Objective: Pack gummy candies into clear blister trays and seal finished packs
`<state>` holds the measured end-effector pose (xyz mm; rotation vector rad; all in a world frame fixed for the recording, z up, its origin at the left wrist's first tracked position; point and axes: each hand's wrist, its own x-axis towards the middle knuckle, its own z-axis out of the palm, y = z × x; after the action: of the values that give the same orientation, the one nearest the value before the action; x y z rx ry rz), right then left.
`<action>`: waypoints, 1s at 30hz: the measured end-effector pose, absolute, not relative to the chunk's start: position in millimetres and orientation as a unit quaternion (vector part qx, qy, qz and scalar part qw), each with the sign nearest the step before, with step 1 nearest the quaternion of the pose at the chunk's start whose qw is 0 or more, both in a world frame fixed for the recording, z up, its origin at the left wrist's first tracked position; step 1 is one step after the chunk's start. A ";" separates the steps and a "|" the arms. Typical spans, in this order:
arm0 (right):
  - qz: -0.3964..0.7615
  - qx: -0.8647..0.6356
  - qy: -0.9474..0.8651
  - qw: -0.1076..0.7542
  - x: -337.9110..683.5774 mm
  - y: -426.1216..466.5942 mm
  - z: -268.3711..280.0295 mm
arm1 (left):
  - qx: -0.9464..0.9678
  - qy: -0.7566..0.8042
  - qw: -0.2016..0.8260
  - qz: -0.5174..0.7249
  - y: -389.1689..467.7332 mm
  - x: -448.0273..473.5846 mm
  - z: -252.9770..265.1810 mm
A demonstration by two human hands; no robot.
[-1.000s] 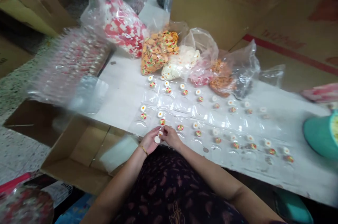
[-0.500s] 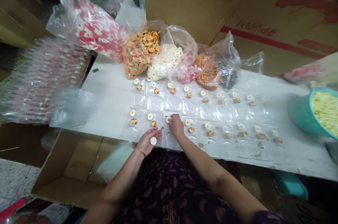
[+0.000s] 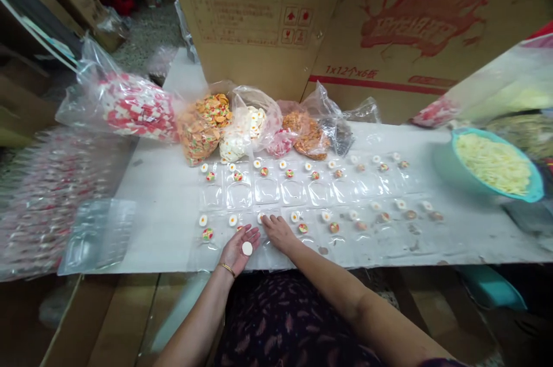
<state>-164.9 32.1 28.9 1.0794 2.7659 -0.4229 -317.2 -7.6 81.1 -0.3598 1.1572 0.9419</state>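
My left hand (image 3: 240, 247) is palm up at the near table edge, fingers spread, with a white round disc (image 3: 246, 248) lying on the palm. Beside it, my right hand (image 3: 280, 232) is palm down over the front row of clear plastic trays (image 3: 282, 257). Its curled fingertips touch a small white piece with an orange centre, like a fried egg (image 3: 260, 218). Neighbouring compartments hold similar egg pieces (image 3: 295, 216) and small round pizza-like pieces (image 3: 303, 228). Whatever lies under the right palm is hidden.
Clear bags of orange-backed pieces (image 3: 199, 131), egg pieces (image 3: 239, 139) and brown pieces (image 3: 311, 142) stand behind the trays. A red-and-white bag (image 3: 140, 108) and stacked plastic packs (image 3: 47, 200) lie left. A turquoise basin (image 3: 449, 165) of pale strips is right; large cardboard boxes (image 3: 259, 61) stand behind.
The camera view has tilted up and shifted right. My right hand stays by the same egg piece, its pinch looser and flatter. The white disc remains on my left palm.
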 end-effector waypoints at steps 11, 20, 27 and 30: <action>-0.437 0.415 0.762 -0.235 -180.9 49.3 89.7 | -0.154 0.454 0.722 0.498 47.5 -304.2 112.0; -0.252 0.501 0.643 -0.522 -187.5 206.0 152.2 | -0.123 0.415 0.709 0.557 66.0 -326.3 140.5; -0.154 0.582 0.605 -0.522 -125.3 291.4 131.8 | -0.140 0.507 0.651 0.547 8.8 -350.4 100.1; -0.073 0.663 0.517 -0.536 -42.5 299.3 116.2 | -0.146 0.582 0.600 0.529 -29.4 -366.4 78.8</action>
<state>-42.5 299.3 116.2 3.3570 2.6171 -0.3719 -366.4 -29.4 78.8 -0.3380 1.3487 1.2267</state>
